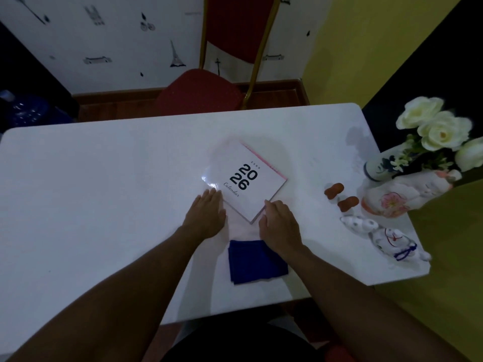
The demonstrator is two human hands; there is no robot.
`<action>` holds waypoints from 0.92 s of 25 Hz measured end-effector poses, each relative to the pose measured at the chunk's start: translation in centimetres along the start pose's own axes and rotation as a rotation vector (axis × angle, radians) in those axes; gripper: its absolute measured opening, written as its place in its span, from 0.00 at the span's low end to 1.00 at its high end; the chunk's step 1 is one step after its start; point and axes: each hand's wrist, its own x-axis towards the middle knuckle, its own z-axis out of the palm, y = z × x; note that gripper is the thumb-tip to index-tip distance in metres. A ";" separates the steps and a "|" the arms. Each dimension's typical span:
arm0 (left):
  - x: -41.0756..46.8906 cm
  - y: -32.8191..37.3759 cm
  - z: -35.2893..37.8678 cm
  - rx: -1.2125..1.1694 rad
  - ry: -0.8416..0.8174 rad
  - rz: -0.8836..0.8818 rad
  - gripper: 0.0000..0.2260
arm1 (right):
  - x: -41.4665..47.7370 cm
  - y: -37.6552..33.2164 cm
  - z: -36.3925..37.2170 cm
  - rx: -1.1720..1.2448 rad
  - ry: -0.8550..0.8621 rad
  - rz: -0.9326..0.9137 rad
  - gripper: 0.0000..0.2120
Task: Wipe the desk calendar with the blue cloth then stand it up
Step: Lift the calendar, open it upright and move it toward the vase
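Desk calendar [244, 180], flat, frame centre; both hands' fingers [209, 197] open, holding nothing. I'd fetch blue cloth [256, 262] first.

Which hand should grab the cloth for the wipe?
Right. The right hand hovers just above the cloth, its wrist over its corner; the left hand lies flat at the calendar's left edge, steadying it.

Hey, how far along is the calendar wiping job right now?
Whether it has been wiped cannot be told. The calendar lies flat on the table, and the folded blue cloth sits near the table's front edge, in neither hand. In hand: the left hand and right hand rest at the calendar's near edges, gripping nothing clearly. Left: standing it up, and any wiping not yet done.
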 end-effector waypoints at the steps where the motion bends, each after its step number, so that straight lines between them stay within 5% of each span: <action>1: 0.8 -0.1 -0.6 -0.003 0.034 0.006 0.22 | 0.6 -0.2 0.1 -0.010 0.007 0.048 0.21; 6: 4.5 -0.2 -2.5 0.001 0.267 -0.037 0.18 | 3.1 -1.0 1.0 0.088 0.012 0.333 0.14; 12: 8.5 0.2 -3.5 -0.173 0.063 -0.101 0.28 | 4.5 -1.4 2.2 0.188 0.046 0.523 0.11; 23: 8.8 1.3 -3.2 -0.383 0.176 -0.251 0.12 | 5.2 -2.4 2.1 0.728 0.256 0.750 0.16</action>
